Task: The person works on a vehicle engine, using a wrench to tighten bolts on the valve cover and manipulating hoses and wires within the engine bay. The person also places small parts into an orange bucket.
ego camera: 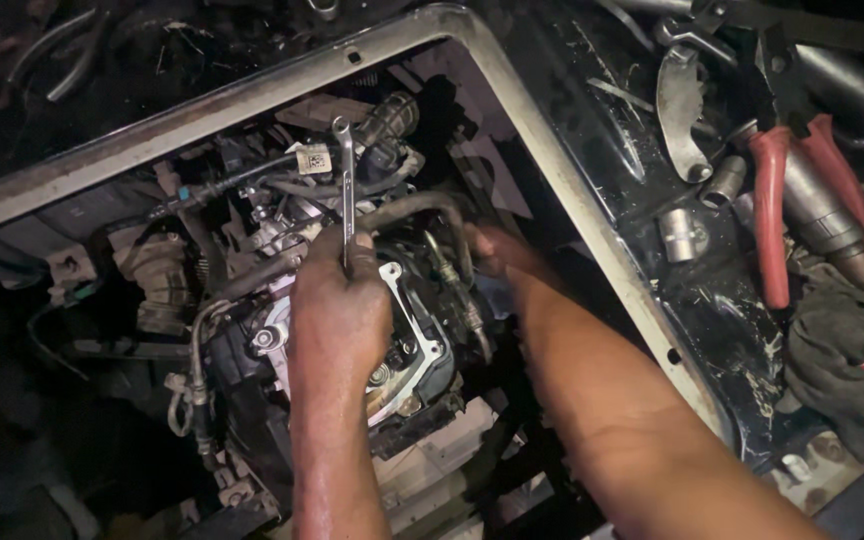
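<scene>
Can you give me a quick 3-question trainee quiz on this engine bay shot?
1. True or false: the left hand grips a spanner.
2. Where do the red-handled pliers lie: A) in the engine, B) on the dark ledge to the right, C) in the right hand?
3. What soft thing lies below the pliers?

Key: 1 true; 2 B; 3 a dark rag.
</scene>
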